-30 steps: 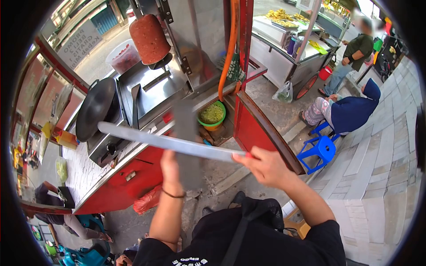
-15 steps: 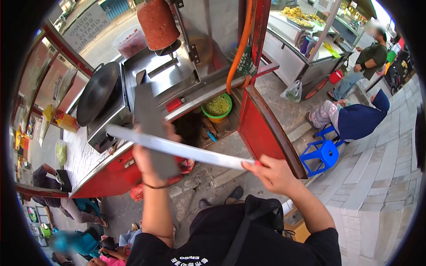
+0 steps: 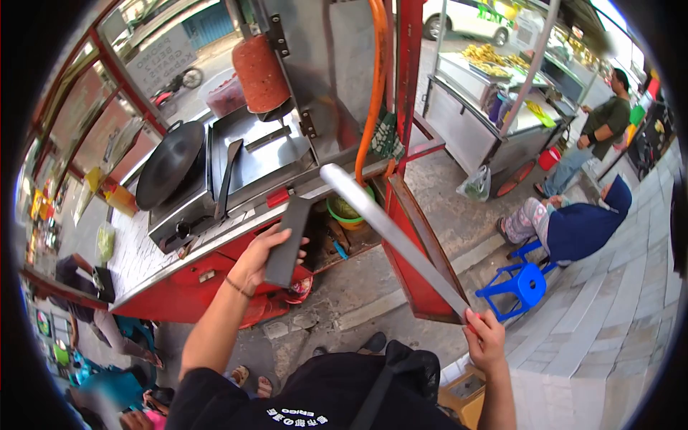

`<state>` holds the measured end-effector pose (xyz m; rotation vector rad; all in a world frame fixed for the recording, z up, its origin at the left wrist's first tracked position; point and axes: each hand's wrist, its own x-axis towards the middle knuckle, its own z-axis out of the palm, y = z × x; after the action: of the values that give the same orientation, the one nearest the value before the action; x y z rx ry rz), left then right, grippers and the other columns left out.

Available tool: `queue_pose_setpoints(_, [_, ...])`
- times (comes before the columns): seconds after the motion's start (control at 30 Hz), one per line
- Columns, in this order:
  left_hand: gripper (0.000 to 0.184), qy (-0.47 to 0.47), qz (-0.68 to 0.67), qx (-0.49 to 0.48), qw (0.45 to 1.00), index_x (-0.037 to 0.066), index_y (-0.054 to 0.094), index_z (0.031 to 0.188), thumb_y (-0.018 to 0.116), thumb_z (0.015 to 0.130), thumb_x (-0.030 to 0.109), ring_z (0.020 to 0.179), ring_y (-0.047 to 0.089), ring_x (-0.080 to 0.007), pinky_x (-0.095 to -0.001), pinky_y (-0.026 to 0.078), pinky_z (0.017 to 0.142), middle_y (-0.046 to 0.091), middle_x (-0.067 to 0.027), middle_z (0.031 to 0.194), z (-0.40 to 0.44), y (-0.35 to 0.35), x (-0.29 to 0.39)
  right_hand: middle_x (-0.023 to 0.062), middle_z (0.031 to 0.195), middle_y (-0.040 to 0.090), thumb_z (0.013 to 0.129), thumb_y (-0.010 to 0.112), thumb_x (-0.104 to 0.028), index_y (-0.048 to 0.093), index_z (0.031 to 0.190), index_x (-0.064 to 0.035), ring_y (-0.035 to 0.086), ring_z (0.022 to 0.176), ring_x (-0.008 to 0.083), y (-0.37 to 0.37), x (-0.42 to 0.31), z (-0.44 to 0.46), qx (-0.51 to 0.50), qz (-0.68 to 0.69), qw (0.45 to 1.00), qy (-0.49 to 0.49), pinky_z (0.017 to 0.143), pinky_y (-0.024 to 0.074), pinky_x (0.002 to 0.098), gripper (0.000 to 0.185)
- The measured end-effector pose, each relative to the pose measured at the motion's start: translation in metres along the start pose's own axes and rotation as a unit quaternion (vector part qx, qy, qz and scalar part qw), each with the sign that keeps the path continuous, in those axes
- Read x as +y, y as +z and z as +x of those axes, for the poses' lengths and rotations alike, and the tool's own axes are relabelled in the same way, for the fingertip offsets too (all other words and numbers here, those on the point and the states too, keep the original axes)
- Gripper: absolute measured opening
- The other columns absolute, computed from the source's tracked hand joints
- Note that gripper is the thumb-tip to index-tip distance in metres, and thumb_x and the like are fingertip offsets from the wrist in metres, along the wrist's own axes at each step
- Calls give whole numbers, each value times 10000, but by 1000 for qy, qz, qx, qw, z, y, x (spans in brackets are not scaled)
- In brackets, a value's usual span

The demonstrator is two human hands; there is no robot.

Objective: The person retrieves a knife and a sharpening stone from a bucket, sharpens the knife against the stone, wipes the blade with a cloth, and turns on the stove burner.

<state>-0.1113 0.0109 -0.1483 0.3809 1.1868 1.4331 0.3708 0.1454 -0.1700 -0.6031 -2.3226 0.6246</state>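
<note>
My right hand [image 3: 486, 340] is closed round the red handle of a long knife [image 3: 393, 233]. Its blade slants up and left, the rounded tip near the cart's counter. In my left hand [image 3: 264, 256] is a flat dark grey sharpening stone [image 3: 288, 242], gripped by its side with the thumb on its face. Blade and stone are apart. Beyond my hands, a reddish kebab meat cone [image 3: 261, 74] stands upright over the steel griddle [image 3: 265, 154]. A dark spatula [image 3: 228, 175] lies along the griddle's left side.
A black wok [image 3: 170, 165] sits on the stove at left. Under the counter is a green tub [image 3: 347, 209] of shredded vegetables. The red cart door [image 3: 423, 265] hangs ajar. On the right are a blue stool [image 3: 521, 287], a seated person [image 3: 584, 208] and a standing person [image 3: 609, 118].
The knife has come off the stone and swung right, its tip now higher. My right hand has moved right and down. The stone is lower and tilts right.
</note>
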Motion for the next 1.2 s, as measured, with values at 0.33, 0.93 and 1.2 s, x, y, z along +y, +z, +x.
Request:
queue_pose_setpoints(0.33, [795,17,546,49,836,-70,440,1327,858,709,205,852,724,-275,-387,591,757,675,-203,1073,98,38,62,157,882,568,819,654,56,614,1324,-9,554,715,285,-13,32,-79,94,-1,984,153,631,452,355,510])
queue_pose_setpoints(0.93, [575,337,816,89,460,-22,569,1323,725,827,221,1098,591,-353,-444,492,947,596,-199,1156,173,32,24,147,829,539,814,689,47,624,1312,-2,547,714,277,5,35,-65,56,24,985,159,642,448,349,504])
queue_pose_setpoints(1.2, [430,363,835,211,357,82,670,1236,707,853,275,1075,513,-246,-434,424,860,547,-94,1092,156,41,13,146,830,545,803,685,50,629,1308,-8,544,707,278,16,35,-52,38,30,988,148,642,446,347,511])
